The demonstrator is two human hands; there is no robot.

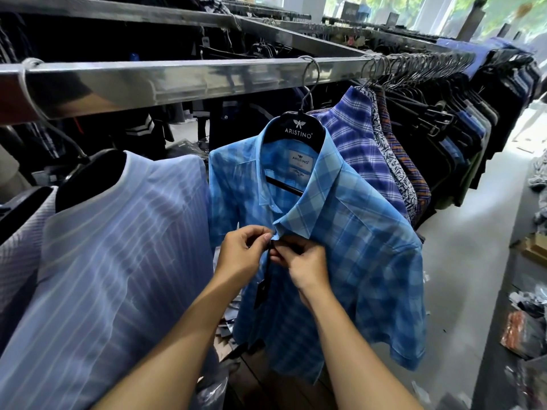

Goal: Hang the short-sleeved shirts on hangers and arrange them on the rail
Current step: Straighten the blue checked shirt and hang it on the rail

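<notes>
A light-blue checked short-sleeved shirt [355, 255] hangs on a black hanger [296, 130] whose wire hook sits over the steel rail [183, 81]. My left hand [241, 255] pinches the left edge of the shirt's front just under the collar. My right hand [302, 261] pinches the right edge at the same spot, fingertips nearly touching the left hand. A dark tag strap [265, 285] dangles from between my hands down the shirt front.
A pale blue striped shirt [118, 261] hangs close on the left. To the right, a purple checked shirt [358, 143] and a long packed row of dark garments fill the rail. Loose packaging [524, 329] lies on the floor at the right.
</notes>
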